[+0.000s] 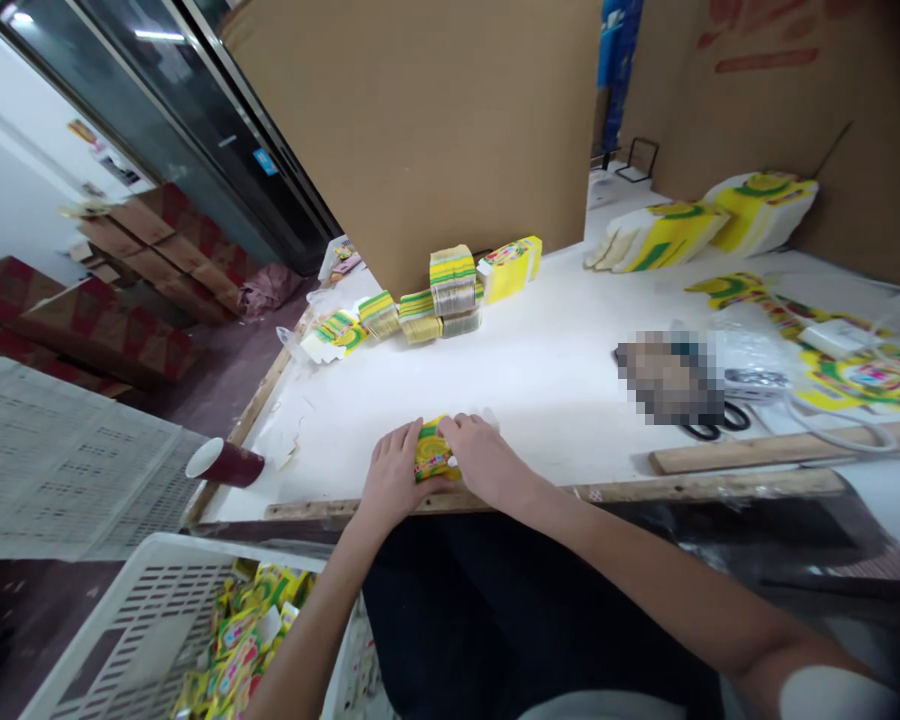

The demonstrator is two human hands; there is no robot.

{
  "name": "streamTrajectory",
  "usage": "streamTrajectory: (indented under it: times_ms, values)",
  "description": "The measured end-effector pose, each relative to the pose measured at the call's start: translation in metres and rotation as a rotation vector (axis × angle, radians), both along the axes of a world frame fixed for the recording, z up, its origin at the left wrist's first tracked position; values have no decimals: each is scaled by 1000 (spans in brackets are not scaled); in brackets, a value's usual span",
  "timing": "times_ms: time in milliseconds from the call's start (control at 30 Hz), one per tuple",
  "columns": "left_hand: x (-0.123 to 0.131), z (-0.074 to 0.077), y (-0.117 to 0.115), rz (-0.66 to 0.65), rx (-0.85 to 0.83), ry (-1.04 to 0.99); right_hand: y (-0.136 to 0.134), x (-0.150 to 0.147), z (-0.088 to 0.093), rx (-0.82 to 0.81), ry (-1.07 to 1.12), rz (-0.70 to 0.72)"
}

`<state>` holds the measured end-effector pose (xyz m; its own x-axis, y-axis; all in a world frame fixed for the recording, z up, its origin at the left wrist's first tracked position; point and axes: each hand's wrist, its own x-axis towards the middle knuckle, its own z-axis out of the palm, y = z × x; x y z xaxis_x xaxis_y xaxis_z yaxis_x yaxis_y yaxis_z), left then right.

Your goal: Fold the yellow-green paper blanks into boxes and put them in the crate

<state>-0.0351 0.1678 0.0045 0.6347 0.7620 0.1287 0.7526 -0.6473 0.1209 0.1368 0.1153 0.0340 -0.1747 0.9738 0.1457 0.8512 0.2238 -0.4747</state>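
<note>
A small yellow-green printed carton (pixel 433 452) rests on the white table (pixel 555 390) near its front edge. My left hand (pixel 394 472) grips the carton's left side with curled fingers. My right hand (pixel 484 458) presses on its right side and top, fingers bent over it. Both hands touch the carton at once.
Stacks of flat yellow-green cartons (pixel 450 285) stand mid-table before a tall cardboard sheet (pixel 435 120). More flat cartons (pixel 712 225) lie far right. Scissors (pixel 720 415) and a cable lie right. A paper cup (pixel 225 463) lies at the left edge. A white crate (pixel 157 620) holds folded cartons.
</note>
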Motion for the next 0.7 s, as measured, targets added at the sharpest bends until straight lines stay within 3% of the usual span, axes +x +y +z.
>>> streamTrajectory:
  times_ms: [267,400,500,567,633,700]
  values:
    - [2,-4,-1,37,20,-4,4,-3,-2,32,10,-2]
    - [-2,2,-5,35,104,-103,9,2,-4,62,102,-28]
    - [-5,14,-17,115,289,-407,11,10,-5,87,211,-36]
    - [-1,20,-30,225,355,-705,9,15,-4,81,402,-15]
    - [8,24,-46,299,297,-1011,4,14,-3,67,687,40]
    - [22,25,-61,319,106,-1299,-6,8,-2,38,928,130]
